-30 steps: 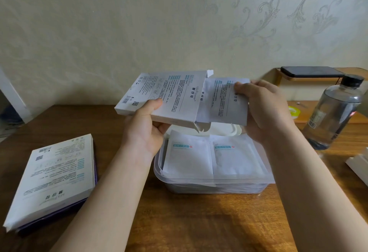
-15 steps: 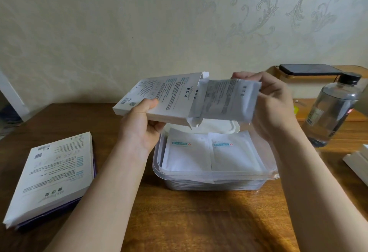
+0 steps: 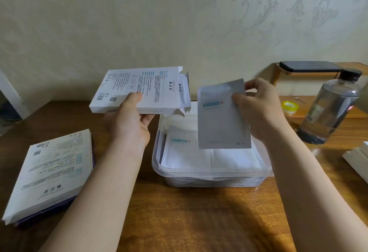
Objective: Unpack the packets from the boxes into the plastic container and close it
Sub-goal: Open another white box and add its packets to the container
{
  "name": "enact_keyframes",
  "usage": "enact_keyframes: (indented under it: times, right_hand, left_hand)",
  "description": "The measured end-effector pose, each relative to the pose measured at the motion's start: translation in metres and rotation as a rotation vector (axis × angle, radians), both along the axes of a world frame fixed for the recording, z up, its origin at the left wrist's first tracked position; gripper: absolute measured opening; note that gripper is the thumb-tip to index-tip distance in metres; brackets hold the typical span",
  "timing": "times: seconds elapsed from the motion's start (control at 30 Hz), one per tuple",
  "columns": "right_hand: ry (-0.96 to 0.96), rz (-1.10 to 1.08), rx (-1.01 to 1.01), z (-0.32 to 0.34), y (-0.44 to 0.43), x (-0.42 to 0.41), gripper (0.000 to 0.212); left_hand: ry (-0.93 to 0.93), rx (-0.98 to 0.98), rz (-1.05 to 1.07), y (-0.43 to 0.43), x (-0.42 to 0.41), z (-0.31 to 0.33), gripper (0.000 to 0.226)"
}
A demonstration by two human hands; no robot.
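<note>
Sitting under my right hand [image 3: 264,112], the open plastic container [image 3: 211,174] held flat packets [image 3: 185,152]. My left hand [image 3: 129,126] clamped the opened box [image 3: 139,90], thumb on top. My right hand pinched one packet [image 3: 221,122] just above the container.

Bare left hand [image 3: 127,130], bare right hand [image 3: 264,112]

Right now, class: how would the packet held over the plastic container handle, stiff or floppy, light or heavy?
Probably light: the right hand holds the packet near its upper corner with a pinch alone. Likely fairly stiff, since it hangs flat without drooping. Its smooth sheen suggests it may slip.
</note>
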State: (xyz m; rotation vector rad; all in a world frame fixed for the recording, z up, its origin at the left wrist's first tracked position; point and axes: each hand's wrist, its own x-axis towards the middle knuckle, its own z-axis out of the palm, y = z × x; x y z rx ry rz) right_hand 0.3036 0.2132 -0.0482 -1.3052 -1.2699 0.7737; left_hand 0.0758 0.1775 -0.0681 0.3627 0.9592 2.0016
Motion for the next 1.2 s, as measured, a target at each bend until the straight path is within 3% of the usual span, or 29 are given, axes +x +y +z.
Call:
enact_keyframes:
  times: [0.23,0.47,0.57,0.8,0.97,1.07,1.2]
  right_hand:
    - [0.058,0.156,-0.264,-0.007,-0.006,-0.021,0.018]
    - [0.043,0.343,-0.478,-0.017,-0.011,-0.038,0.016]
    - [-0.076,0.399,-0.480,-0.021,-0.013,-0.039,0.019]
    - [-0.718,0.408,-0.396,-0.023,-0.019,-0.046,0.039]
    - [-1.136,0.230,-0.187,-0.025,-0.018,-0.046,0.057]
    - [-1.164,0.269,-0.035,-0.024,-0.017,-0.045,0.068]
    - [-1.054,0.646,-0.122,-0.023,-0.017,-0.045,0.095]
  left_hand:
    - [-0.007,0.006,0.027,0.000,-0.001,0.001,0.025]
    - [-0.013,0.001,-0.073,0.001,0.015,0.000,0.028]
    - [-0.001,-0.001,-0.091,0.003,0.019,-0.001,0.027]
    - [0.029,-0.016,-0.108,0.005,0.025,-0.007,0.027]
    - [0.047,-0.021,-0.103,0.003,0.027,-0.007,0.026]
    - [0.025,-0.031,-0.089,0.002,0.024,-0.007,0.026]
    - [-0.063,-0.035,-0.097,0.005,0.019,-0.006,0.034]
